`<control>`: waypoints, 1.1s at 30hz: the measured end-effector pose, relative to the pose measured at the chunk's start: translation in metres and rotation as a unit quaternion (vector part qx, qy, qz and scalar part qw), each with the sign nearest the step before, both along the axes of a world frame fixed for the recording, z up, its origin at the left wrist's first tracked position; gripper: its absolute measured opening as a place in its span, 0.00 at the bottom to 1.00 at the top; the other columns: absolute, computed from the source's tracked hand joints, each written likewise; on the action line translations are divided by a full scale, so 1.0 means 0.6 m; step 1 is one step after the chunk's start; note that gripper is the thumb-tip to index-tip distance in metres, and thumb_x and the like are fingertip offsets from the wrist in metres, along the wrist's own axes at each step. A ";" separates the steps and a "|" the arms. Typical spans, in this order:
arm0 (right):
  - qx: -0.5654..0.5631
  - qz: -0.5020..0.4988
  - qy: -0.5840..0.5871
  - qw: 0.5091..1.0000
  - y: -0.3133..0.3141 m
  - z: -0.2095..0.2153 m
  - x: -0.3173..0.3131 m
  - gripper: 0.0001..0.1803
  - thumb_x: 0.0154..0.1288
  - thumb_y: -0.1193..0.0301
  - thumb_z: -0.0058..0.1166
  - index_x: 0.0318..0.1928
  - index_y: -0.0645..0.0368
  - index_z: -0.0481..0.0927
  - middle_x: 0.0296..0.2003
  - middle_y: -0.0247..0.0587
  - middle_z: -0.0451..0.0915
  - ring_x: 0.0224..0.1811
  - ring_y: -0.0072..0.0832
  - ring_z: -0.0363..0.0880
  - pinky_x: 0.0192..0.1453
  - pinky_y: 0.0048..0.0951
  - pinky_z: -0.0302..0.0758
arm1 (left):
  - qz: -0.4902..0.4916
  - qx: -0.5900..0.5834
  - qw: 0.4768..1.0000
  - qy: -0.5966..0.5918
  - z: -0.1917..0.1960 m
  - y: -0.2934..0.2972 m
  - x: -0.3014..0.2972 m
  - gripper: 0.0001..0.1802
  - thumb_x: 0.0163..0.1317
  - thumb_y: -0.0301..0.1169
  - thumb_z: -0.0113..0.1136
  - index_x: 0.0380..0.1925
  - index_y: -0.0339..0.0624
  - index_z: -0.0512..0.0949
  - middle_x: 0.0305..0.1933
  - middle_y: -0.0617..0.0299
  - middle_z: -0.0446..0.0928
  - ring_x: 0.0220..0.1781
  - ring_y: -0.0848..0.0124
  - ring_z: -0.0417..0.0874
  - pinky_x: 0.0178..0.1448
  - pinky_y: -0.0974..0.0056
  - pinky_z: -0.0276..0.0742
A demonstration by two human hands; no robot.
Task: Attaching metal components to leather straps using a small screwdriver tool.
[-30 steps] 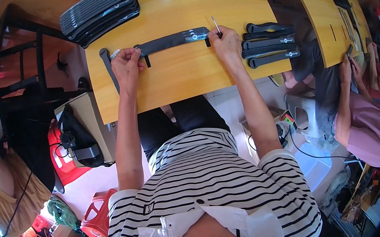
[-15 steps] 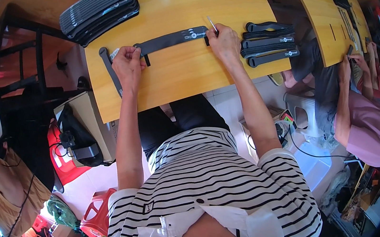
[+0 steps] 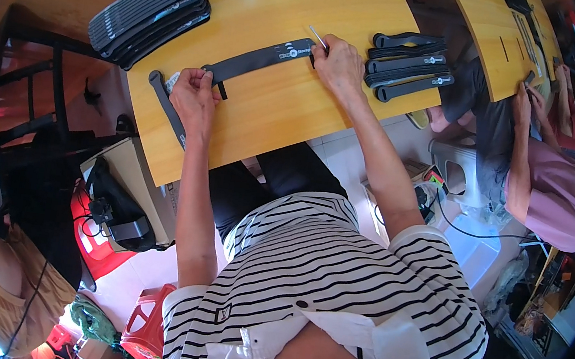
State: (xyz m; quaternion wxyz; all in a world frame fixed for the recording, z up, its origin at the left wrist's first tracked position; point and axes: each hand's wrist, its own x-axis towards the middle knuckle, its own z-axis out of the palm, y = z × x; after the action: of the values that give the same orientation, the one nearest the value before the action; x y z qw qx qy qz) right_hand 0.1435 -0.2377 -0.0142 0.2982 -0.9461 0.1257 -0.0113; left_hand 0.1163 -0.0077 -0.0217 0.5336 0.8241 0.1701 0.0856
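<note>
A long, curved, dark-grey flat band with white print lies across the yellow wooden table. At its nine-o'clock end the left hand pinches its corner; at its three-o'clock end the right hand curls around a slim tool with a pale metal tip, pointing to eleven. From the band, a narrow grey strap lies toward eight, a tall stack of black bands toward ten, a smaller dark pile toward three.

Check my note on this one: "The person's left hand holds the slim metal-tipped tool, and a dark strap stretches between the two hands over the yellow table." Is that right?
Not quite: the slim metal-tipped tool is in the right hand, as the head view shows. The dark strap stretching between the hands over the yellow table stands.
</note>
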 end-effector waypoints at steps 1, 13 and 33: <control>-0.003 0.000 -0.001 1.000 0.001 0.000 0.000 0.12 0.54 0.62 0.53 0.31 0.58 0.79 0.28 0.51 0.80 0.35 0.48 0.78 0.39 0.45 0.73 | -0.001 0.000 1.000 0.002 -0.001 0.001 0.000 0.05 0.57 0.23 0.56 0.28 0.30 0.73 0.20 0.59 0.74 0.14 0.76 0.74 0.18 0.72 0.69; -0.020 -0.007 -0.001 1.000 0.005 -0.001 0.002 0.12 0.55 0.62 0.54 0.29 0.58 0.78 0.27 0.51 0.79 0.35 0.47 0.78 0.39 0.44 0.73 | -0.003 0.011 1.000 0.007 0.001 0.003 0.001 0.04 0.55 0.22 0.56 0.27 0.32 0.73 0.19 0.60 0.73 0.14 0.75 0.74 0.17 0.72 0.68; -0.066 0.070 -0.204 0.974 0.009 -0.014 0.059 0.07 0.58 0.68 0.48 0.33 0.59 0.73 0.29 0.50 0.77 0.30 0.49 0.78 0.34 0.46 0.73 | -0.231 0.407 0.872 -0.146 0.008 -0.129 -0.009 0.30 0.58 0.42 0.54 0.55 0.34 0.64 0.62 0.48 0.62 0.65 0.56 0.60 0.65 0.51 0.54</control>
State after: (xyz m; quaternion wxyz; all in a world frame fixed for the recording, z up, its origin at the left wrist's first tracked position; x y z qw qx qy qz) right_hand 0.1791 -0.2326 -0.0224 0.2546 -0.9478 -0.0050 -0.1917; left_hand 0.1111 -0.0853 -0.0170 0.1743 0.9622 -0.1550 0.1405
